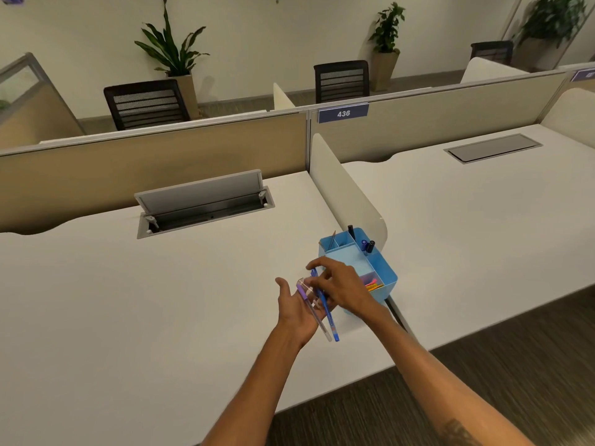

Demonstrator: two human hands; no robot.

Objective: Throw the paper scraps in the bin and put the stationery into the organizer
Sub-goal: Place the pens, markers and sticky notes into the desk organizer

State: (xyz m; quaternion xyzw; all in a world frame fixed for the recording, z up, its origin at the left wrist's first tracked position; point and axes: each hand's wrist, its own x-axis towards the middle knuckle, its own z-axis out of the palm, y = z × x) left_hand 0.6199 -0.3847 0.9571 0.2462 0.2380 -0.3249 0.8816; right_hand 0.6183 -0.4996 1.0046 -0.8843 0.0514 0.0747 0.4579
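- Just above the near right part of the white counter [135, 304], both hands are meeting right in front of the organizer.
- Left hand [297, 309] is palm up and open flat, with two pens lying across it: a purple-capped pen [310, 304] with a clear barrel, and a blue pen [325, 304] right beside it. Both tips stick out past the heel of the palm toward the camera.
- Right hand [341, 284] comes in from the right and sits over the left one, fingers curled down onto the blue pen near its top end. Looks like a pinch, but I can't tell how firm the grip is.
- There's also something small and clear on the left palm near the purple cap; too blurry to say what it is.
- The light blue organizer [388, 275] sits on the counter just behind the right hand, up against the white divider panel [341, 191].
- Inside it: dark pens [367, 245] standing in the back compartments, a pencil [332, 237] leaning in the far-left one, and some pink and yellow bits [372, 283] in the near-right compartment.
- Further back on the counter there's a cable hatch [203, 201] with its lid flipped up.
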